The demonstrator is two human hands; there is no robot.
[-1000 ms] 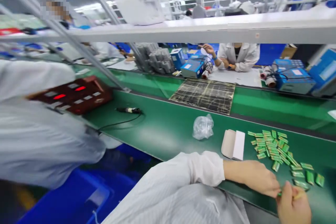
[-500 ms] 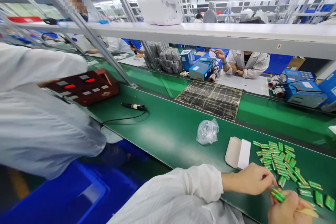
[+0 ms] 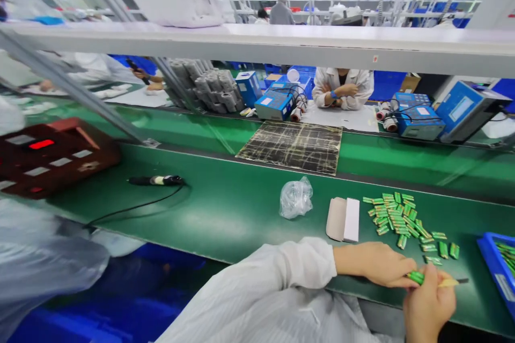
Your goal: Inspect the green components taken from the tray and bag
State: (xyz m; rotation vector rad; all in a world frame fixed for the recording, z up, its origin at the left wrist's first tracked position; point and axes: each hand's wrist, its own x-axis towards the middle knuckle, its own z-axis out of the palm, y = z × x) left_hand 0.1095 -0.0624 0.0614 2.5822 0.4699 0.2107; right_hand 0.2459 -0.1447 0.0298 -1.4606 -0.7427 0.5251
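Observation:
My left hand [image 3: 380, 265] pinches the end of a green battery pack [image 3: 416, 277] near the bench's front edge. My right hand [image 3: 428, 303] is closed round the pack's other end. A thin yellow tool with a dark narrow tip [image 3: 449, 282] also sticks out of my right hand, pointing right; its kind is not clear. Just beyond the hands, many similar green battery packs [image 3: 396, 217] lie loosely piled. An opened small white box [image 3: 351, 220] lies left of the pile.
The green bench [image 3: 225, 214] also carries a crumpled plastic bag [image 3: 295, 198], a black corded tool [image 3: 155, 180] and a dark red control box [image 3: 56, 158]. A blue bin [image 3: 499, 273] of green packs stands at right. Overhead runs a white shelf [image 3: 281, 45]. Co-workers sit opposite and at left.
My view has swung right, bringing the blue bin into sight. My hands have drawn closer together round the battery pack, covering more of it. The co-worker opposite has lowered a raised hand.

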